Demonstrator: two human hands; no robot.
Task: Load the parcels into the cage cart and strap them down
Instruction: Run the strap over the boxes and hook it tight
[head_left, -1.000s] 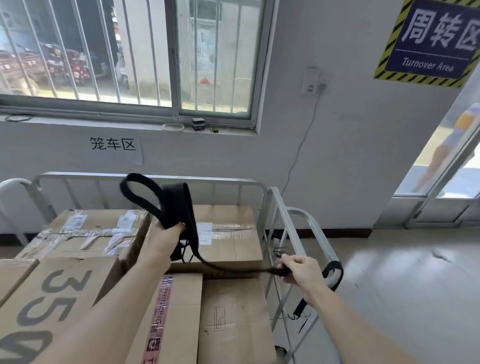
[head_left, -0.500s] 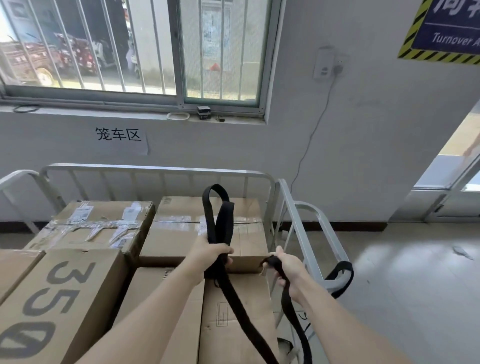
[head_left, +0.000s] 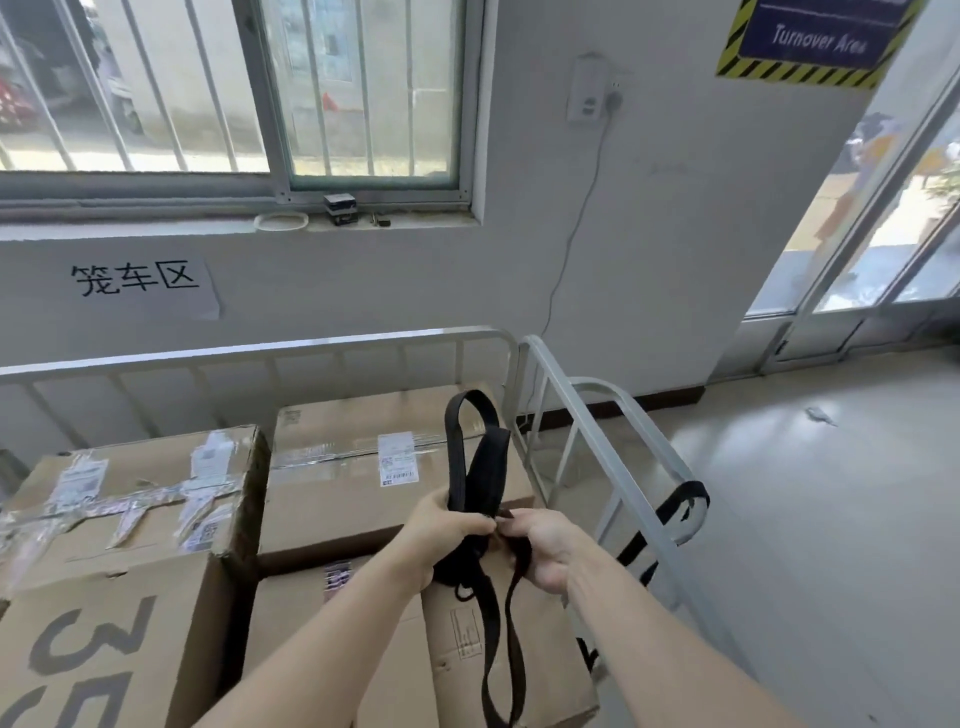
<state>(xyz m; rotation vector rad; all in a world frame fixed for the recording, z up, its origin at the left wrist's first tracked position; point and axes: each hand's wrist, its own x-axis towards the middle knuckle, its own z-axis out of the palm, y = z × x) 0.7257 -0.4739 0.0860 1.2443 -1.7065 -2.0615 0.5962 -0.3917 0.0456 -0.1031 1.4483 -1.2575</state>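
The left hand (head_left: 441, 535) grips the bunched strap (head_left: 493, 462), and the right hand (head_left: 545, 551), a second ago stretched well apart, now pinches it alongside, above the right edge of the cage cart (head_left: 260, 349). The parcels (head_left: 337, 493) sit loaded, so strapping likely remains.

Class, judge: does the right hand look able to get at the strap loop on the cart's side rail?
Probably yes: only open air lies between the right hand and the strap loop on the side rail. But that hand grips the black strap, so it must let go first.
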